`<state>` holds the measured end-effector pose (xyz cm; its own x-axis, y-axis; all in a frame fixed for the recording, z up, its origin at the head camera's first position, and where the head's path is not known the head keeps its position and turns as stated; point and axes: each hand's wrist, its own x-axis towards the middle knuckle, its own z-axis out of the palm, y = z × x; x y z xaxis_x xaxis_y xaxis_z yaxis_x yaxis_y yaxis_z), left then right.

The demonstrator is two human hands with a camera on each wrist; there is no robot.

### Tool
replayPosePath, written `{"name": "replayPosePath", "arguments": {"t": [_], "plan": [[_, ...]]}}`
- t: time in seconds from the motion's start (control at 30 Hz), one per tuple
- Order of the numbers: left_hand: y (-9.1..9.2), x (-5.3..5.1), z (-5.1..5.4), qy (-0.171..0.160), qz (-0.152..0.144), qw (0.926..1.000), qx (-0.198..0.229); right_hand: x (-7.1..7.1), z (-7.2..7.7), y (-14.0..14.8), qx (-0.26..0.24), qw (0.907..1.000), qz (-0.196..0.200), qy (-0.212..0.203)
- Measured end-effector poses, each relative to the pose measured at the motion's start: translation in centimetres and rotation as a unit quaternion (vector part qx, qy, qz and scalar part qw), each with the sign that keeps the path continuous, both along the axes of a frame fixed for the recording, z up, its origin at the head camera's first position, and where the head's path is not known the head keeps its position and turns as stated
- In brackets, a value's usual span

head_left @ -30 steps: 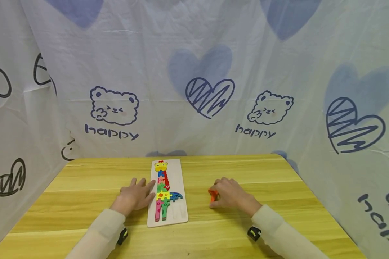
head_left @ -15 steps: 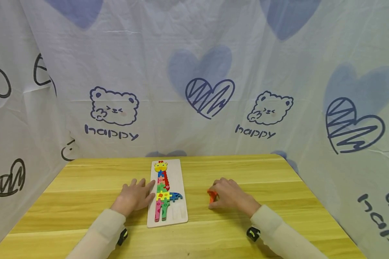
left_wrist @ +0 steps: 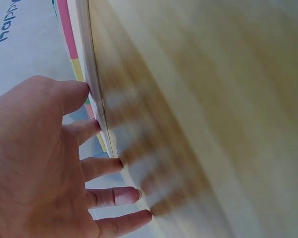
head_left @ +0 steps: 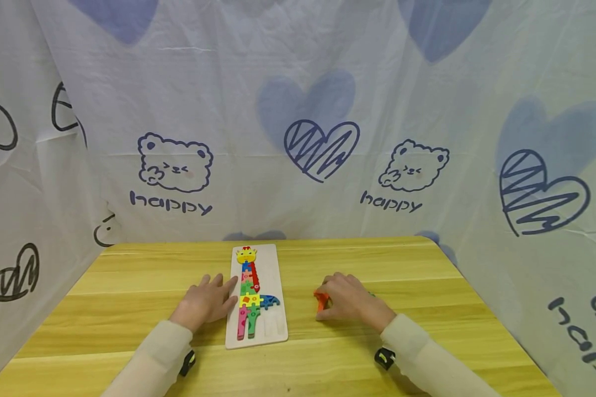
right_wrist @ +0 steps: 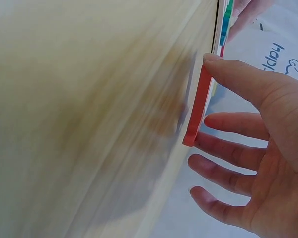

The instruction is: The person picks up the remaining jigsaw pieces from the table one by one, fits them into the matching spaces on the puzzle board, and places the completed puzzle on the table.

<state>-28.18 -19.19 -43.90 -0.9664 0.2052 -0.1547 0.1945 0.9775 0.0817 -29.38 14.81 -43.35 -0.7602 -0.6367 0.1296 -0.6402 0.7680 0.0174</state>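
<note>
A pale board (head_left: 273,275) bears a giraffe puzzle (head_left: 250,299) made of several coloured pieces, with bare recesses at its lower right. My left hand (head_left: 206,303) lies at the board's left edge, fingers spread; the left wrist view shows the thumb and index finger of this hand (left_wrist: 44,148) touching or nearly touching the edge. To the right of the board, my right hand (head_left: 350,300) holds an orange puzzle piece (head_left: 322,300) between thumb and fingers, low over the table. In the right wrist view the orange-red piece (right_wrist: 198,104) spans from thumb tip to a fingertip.
Both hands work over a wood-grain table (head_left: 154,264). A small green bit (head_left: 372,294) shows just behind the right hand, mostly hidden. A white printed curtain (head_left: 248,165) hangs behind the table and along both sides.
My right hand has shifted slightly left towards the board with the orange puzzle piece, uncovering the green bit behind it. The left hand and the board stay put.
</note>
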Motion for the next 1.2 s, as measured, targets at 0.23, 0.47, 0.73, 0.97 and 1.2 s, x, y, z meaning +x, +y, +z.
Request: {"name": "replayPosePath", "arguments": {"t": [0.23,0.47,0.73,0.97,1.2], "plan": [[0.0,0.1,0.0,0.015,-0.012,0.9997,-0.012,-0.1,0.0,-0.5,0.002,1.0,0.004,-0.005],[-0.1,0.0,0.0,0.013,-0.013,0.9998,-0.012,0.0,0.3,-1.2,0.001,0.9999,0.011,-0.01],[0.0,0.1,0.2,0.005,-0.005,1.0,-0.005,0.2,0.2,-2.1,0.0,0.9997,0.019,-0.017],[0.0,0.1,0.1,-0.006,0.009,0.9999,0.004,0.3,0.4,-2.9,0.003,0.9994,0.029,-0.019],[-0.1,0.0,0.1,-0.015,0.014,0.9998,0.008,0.7,0.7,-3.8,0.007,0.9992,0.026,-0.028]]}}
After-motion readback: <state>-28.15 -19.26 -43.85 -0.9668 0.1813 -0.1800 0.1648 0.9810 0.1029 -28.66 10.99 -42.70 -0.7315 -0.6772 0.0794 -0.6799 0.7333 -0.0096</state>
